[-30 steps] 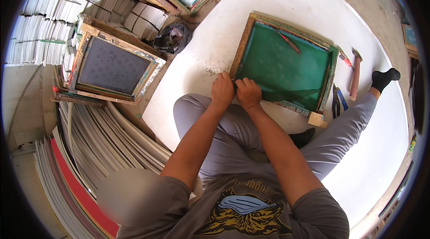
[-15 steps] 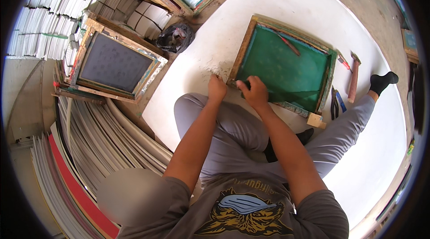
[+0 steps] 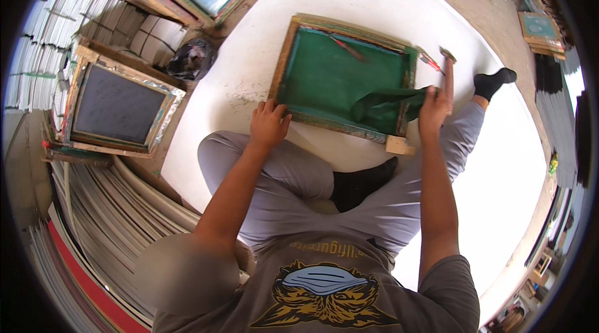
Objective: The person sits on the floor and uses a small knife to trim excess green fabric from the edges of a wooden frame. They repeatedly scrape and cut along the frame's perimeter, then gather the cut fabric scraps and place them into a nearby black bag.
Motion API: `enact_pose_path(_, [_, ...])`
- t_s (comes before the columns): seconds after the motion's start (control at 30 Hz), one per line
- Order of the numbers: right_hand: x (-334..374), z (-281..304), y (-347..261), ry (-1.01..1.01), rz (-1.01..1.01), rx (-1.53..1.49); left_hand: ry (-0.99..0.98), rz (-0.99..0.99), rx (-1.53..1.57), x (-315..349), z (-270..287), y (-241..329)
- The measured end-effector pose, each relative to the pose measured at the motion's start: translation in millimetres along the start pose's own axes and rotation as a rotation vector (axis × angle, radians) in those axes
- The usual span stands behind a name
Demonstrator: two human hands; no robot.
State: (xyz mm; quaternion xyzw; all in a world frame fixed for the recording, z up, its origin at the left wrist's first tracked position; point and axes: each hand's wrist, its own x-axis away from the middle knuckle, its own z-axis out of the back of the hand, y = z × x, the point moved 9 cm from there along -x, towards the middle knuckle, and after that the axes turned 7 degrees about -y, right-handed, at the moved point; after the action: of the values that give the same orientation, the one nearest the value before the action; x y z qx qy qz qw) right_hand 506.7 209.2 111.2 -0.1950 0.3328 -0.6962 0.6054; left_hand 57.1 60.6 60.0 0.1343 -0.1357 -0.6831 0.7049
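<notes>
A wooden screen-printing frame (image 3: 284, 61) with green mesh lies on the white board, a little beyond my folded leg. My left hand (image 3: 269, 124) rests at its near left corner, fingers spread over the rim and thumb apart. At the right side my right hand (image 3: 433, 110) is closed on a loose dark green piece of mesh (image 3: 380, 103), which trails left over the near right part of the frame. A thin red-handled tool (image 3: 347, 48) lies across the frame's far side. The near right corner carries a small pale wood block (image 3: 399, 145).
Right of the frame lie a hammer (image 3: 448, 77) and a red-handled tool (image 3: 429, 59). My outstretched foot (image 3: 495, 81) is beyond them. More screen frames (image 3: 118, 99), a black plastic bag (image 3: 192, 58) and stacked sheets stand at left. Small scraps (image 3: 246, 93) litter the white board (image 3: 249, 39).
My right hand has swung from the frame's near left corner to its right side, bringing the green mesh piece along. My left hand has opened and come onto the corner. The view has shifted right.
</notes>
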Motion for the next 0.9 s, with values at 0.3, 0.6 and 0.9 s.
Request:
enact_pose_path(0.3, [-31.2,174.5,110.3,0.537,-0.084,-0.354,-0.051,-0.235,-0.062,-2.4,-33.4,77.9])
enact_pose_path(0.6, [-27.9,243.7,128.6,0.848,0.054,-0.424,-0.095,-0.422,0.000,-8.3,-72.0,144.1])
enact_pose_path(0.9, [-31.8,94.9,108.0,0.291,-0.031,0.060,0.024,-0.605,-0.073,-5.8,-78.4,188.8])
